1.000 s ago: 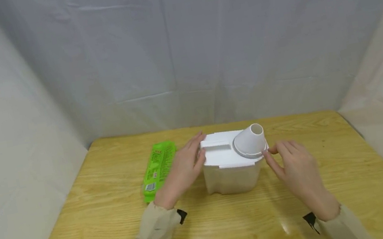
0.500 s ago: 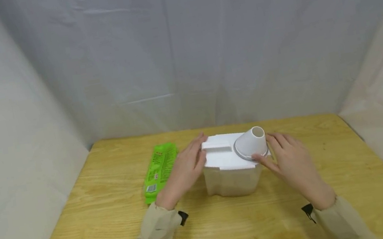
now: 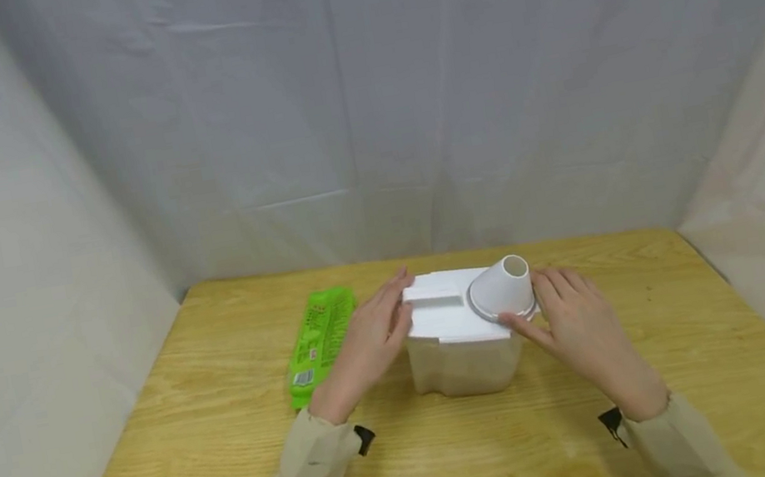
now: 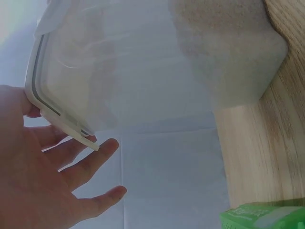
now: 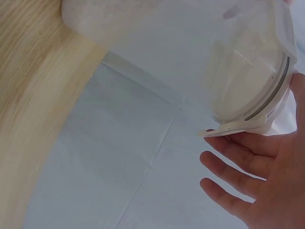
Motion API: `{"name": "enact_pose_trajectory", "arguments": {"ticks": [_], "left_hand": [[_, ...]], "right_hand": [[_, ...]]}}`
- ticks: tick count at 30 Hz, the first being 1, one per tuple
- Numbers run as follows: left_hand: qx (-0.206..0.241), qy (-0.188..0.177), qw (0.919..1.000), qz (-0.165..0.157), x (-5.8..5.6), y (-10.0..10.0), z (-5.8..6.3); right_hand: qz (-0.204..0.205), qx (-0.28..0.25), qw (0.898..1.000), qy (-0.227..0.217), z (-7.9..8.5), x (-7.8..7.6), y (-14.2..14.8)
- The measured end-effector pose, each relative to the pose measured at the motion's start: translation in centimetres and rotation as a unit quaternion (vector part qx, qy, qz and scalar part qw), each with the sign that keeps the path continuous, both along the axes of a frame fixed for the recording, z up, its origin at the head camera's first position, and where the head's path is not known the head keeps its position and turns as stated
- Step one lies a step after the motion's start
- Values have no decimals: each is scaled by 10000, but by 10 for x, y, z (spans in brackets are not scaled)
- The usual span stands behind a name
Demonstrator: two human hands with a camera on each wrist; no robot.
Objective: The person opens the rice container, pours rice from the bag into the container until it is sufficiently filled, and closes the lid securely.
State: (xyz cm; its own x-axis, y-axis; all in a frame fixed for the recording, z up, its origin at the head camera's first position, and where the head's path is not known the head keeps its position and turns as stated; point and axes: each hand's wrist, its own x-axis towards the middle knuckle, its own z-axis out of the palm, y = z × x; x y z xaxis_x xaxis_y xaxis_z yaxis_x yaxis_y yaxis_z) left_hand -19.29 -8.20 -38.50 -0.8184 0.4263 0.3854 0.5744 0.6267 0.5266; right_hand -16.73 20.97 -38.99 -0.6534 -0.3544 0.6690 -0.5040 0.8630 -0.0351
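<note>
A translucent storage container (image 3: 465, 368) stands on the table, with pale granular contents (image 4: 219, 28) low inside. Its white lid (image 3: 441, 318) carries a raised handle (image 3: 432, 298) and a cone-shaped white cap (image 3: 505, 287) at the right. My left hand (image 3: 370, 333) touches the lid's left end; the left wrist view shows spread fingers around a side latch (image 4: 66, 128). At the opposite end, my right hand (image 3: 580, 328) rests with the thumb by the cap's front rim and the other fingers behind. In the right wrist view, its fairly straight fingers touch another latch (image 5: 233, 128).
A green plastic package (image 3: 320, 342) with a barcode lies left of the container, partly behind my left hand. The wooden table (image 3: 181, 441) is enclosed by pale curtains (image 3: 375, 105) at the back and sides.
My right hand has shifted from the lid's right corner to span its end, thumb moving left along the front edge. My left hand stays nearly where it was.
</note>
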Motion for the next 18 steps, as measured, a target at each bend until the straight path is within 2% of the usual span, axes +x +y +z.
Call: {"name": "enact_pose_trajectory", "arguments": {"ticks": [5, 11, 15, 18], "left_hand": [[-121, 196, 9996, 176, 3, -5, 4], [-476, 426, 9951, 754, 9, -18, 8], [-823, 457, 9899, 1058, 15, -24, 9], [-1080, 348, 9879, 1053, 19, -25, 10]], "right_hand": [[92, -70, 9999, 17, -1, -1, -2], [185, -93, 9998, 7, 0, -2, -4], [244, -108, 9996, 47, 0, -2, -4], [268, -111, 9996, 74, 0, -2, -4]]}}
